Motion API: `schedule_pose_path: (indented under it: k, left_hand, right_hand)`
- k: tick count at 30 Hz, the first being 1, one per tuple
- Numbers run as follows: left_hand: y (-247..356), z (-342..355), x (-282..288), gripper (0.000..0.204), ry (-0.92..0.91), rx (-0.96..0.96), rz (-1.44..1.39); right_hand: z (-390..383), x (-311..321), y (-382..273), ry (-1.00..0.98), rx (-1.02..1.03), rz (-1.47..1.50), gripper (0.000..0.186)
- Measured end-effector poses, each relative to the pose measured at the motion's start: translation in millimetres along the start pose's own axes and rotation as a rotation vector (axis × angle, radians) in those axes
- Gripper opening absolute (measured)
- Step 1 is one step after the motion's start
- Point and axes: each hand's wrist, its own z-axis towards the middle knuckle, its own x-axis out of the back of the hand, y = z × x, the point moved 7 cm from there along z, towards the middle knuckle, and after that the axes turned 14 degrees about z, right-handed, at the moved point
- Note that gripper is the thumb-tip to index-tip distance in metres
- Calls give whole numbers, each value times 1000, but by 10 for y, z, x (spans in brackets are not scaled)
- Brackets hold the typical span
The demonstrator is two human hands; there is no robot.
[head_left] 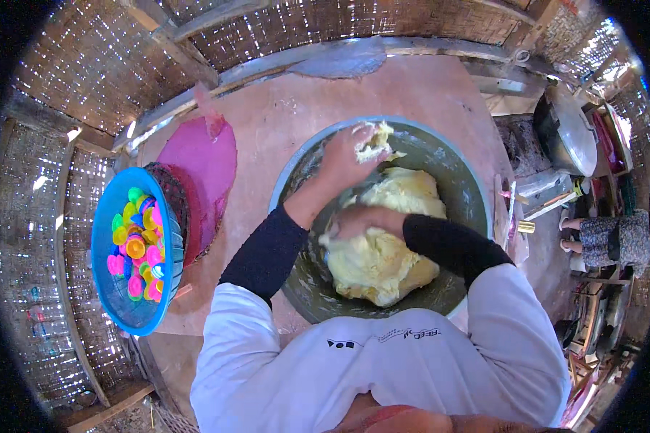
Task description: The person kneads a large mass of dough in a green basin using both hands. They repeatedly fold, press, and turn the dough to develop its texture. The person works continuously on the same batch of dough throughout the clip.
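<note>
Bowl [458, 180] is probably corralling everything: left hand [348, 153] is clutching a dough scrap [375, 148] near 12 o'clock. Right hand [372, 221] is touching the main dough [383, 267], can't tell its grip.

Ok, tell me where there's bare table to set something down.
Bare table shows beyond the basin, and between its left rim and the pink sheet. Crowded: inside the basin, with dough, left hand and right hand; and far left, around the blue basket.
</note>
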Motion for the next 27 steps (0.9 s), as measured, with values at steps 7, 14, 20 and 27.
schedule_pose_path:
  k: [7,14,20,27]
  left_hand:
    - [90,-163,-31,40,-84,-104,-3]
    - [177,-177,226,35,23,8,-98]
    - [155,-178,249,35,34,116,-150]
    - [81,-116,212,39,84,208,-208]
  right_hand:
    - [-1733,-502,-530,225,266,-163,44]
    - [-1876,-337,-7,398,-35,-241,43]
    - [-880,279,322,554,-204,-208,43]
    - [-92,495,440,597,-137,-177,47]
